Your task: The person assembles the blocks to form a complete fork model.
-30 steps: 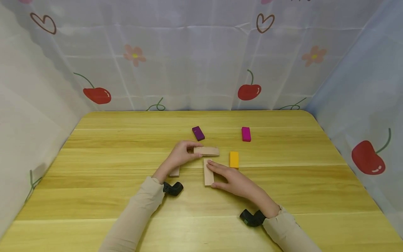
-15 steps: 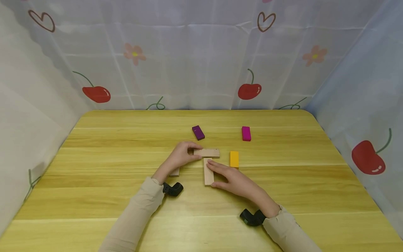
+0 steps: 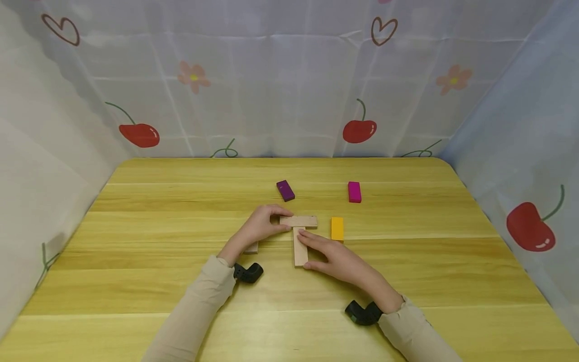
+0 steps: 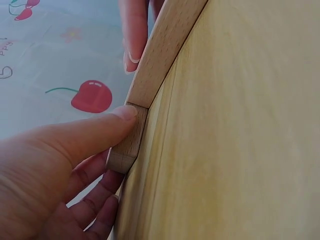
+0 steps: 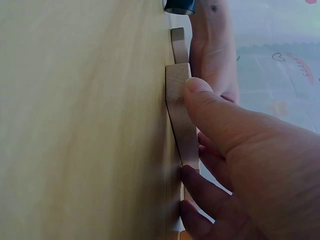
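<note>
Two plain wooden blocks lie flat on the table in a T shape. My left hand (image 3: pixel 260 223) pinches the left end of the crosswise wooden block (image 3: pixel 304 221) between thumb and fingers. Against its near side stands the far end of the lengthwise wooden block (image 3: pixel 299 252), and in the left wrist view the two touch. My right hand (image 3: pixel 339 260) holds this lengthwise block, thumb at its near end and fingertips by the far end. A third wooden block (image 3: pixel 252 249) is partly hidden by my left wrist.
A yellow block (image 3: pixel 336 229) lies close beyond my right hand. Farther back are a purple block (image 3: pixel 285 190) and a magenta block (image 3: pixel 355 192). Behind the wooden table (image 3: pixel 158 201) hangs a curtain (image 3: pixel 271 90) printed with cherries.
My left hand has drawn the crosswise block slightly nearer, closing the gap to the lengthwise block. The right hand has stayed nearly still.
</note>
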A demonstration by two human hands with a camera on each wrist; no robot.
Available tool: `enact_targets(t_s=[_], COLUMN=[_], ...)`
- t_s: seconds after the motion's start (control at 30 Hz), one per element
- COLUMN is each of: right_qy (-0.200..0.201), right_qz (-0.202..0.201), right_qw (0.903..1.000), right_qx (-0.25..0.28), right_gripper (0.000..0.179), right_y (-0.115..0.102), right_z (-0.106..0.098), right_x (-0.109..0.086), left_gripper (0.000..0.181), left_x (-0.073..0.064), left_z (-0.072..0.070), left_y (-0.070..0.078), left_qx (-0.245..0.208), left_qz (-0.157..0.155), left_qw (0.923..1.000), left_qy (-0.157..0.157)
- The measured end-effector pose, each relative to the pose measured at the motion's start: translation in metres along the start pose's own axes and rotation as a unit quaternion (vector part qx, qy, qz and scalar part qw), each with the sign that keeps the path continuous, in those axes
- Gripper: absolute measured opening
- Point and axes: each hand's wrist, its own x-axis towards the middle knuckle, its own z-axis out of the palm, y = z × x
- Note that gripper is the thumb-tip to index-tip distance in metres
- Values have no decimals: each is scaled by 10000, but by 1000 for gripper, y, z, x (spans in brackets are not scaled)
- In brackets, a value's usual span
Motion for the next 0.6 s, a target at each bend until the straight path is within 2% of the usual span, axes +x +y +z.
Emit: enact_targets(t_s=[0.17,0.4,0.47,0.6], right_qy=[102,1092,1179,1094], right_qz=[14,-164,-207,-223], right_qw=[9998,9921,9904,9913], right_qx=[-160,-601,-699,-697], right_gripper=[63,52,53,56], right_y=[-3,-7,-8,-8], right_z=[-2,-10,-11,-12], right_x=[0,4,7,14], left_gripper=[30,30,30,31], left_x=[-1,-1,-1,-1], left_z=[0,0,0,1], left_y=[1,2,2,2], left_qx=[-23,-44,-25,49], left_qz=[82,40,18,30], left_qw=[10000,10000,10000,10000], left_qy=[33,33,32,32])
